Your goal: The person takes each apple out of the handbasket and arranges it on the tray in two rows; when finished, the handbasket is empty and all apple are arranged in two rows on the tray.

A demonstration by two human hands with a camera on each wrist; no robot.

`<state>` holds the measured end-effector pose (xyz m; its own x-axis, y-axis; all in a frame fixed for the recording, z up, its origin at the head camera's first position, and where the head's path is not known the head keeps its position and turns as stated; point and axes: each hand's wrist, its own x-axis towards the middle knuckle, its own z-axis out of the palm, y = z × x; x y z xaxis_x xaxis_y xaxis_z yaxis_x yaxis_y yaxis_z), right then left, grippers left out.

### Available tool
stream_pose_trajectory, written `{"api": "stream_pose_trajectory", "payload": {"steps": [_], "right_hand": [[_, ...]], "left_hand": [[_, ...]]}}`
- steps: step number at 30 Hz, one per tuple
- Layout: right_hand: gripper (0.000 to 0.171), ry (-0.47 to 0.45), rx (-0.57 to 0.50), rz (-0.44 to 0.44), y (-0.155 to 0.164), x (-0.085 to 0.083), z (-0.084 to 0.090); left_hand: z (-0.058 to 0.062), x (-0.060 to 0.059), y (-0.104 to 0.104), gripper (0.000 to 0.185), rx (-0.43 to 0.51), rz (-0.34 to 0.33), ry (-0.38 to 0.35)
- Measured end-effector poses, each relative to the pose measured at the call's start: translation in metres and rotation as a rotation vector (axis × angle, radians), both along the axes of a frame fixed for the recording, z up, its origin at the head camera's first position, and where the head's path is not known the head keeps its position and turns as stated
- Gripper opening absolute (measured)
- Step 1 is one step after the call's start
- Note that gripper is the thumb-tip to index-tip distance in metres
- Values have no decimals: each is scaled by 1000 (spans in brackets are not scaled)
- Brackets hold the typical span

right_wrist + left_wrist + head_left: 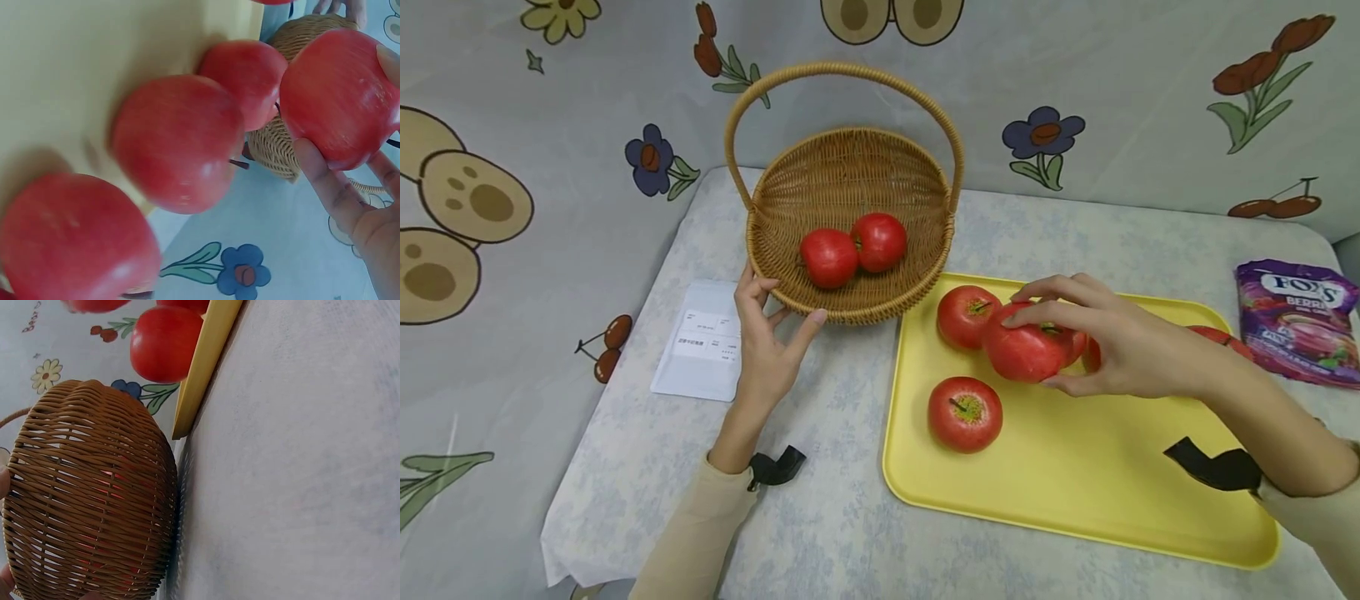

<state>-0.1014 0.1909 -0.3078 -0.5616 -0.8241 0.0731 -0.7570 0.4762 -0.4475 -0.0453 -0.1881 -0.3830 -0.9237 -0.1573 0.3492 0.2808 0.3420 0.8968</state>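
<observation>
Holding: red apple (1024, 352) in my right hand (1120, 346), fingers over the top, thumb under it, just above the yellow tray (1075, 492).
Left hand: my left hand (765, 342) sits against the near rim of the wicker basket (850, 179), thumb and fingers spread along the weave, not wrapped round it.
Basket contents: two apples (852, 247), touching each other.
Tray contents: one apple (965, 413) near the front, another apple (967, 316) just beside the held one; more red behind my right hand, probably apples, mostly hidden.
Table: white packet (700, 346) left of the basket, purple candy bag (1300, 321) far right.
</observation>
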Motion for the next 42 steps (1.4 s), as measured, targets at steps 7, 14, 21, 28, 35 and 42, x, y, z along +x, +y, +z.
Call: {"api": "stream_pose_trajectory", "payload": {"steps": [7,14,21,28,35,42], "right_hand": [[86,11,3,-15,15,14,-11],[86,21,39,-40,27,26,-20],[86,-8,37,-41,36,38,-37],[86,-50,34,-57,38,50,-53],[83,-62,44,-51,36,54,-65],[84,-54,53,-52,35,57,-68]], "left_hand": [[0,0,1,60,-1,8,-12],[1,-1,1,59,3,4,-7],[2,-1,1,58,0,0,-9],[2,-1,1,59,-1,3,-12],[2,-1,1,58,1,9,-21],[2,-1,1,59,5,8,-24]]}}
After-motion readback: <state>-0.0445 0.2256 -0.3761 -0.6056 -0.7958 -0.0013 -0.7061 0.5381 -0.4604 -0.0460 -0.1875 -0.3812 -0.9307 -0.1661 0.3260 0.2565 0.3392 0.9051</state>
